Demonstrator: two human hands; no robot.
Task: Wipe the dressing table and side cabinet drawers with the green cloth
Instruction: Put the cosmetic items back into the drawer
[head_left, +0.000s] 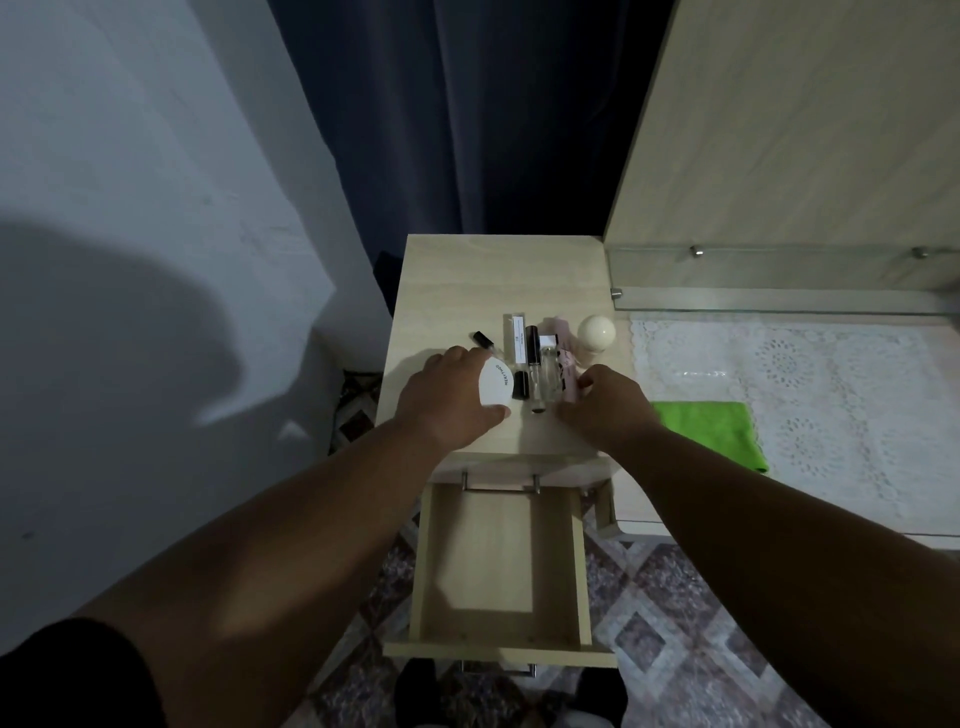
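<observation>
Both hands are out over the top of the pale wood side cabinet (467, 280), which stands between a grey-white wall and the dressing table. The left hand (449, 397) lies over a flat white round compact (494, 385) with dark lettering, fingers curved along its far edge and thumb at its near edge, so it grips the compact. The right hand (605, 402) has its fingers curled against the near end of a pale pink tube (566, 364) lying on the cabinet top; whether it actually pinches the tube cannot be told.

Between the two hands lies a row of small cosmetics: a little black-capped vial (483, 339), a slim white rectangular box (517, 338), a dark mascara-like tube (531, 345) and a clear glass roll-on bottle (548, 382). A cream round ball-topped bottle (596, 332) stands just beyond the pink tube.

The folded bright green cloth (709, 431) lies apart from both hands on the dressing table worktop (649, 519), on a white lace runner (810, 384) under glass, just right of the right wrist.

Below the cabinet top, a light wood drawer (498, 644) is pulled well out, its inside bare, above a patterned tile floor (675, 623)
</observation>
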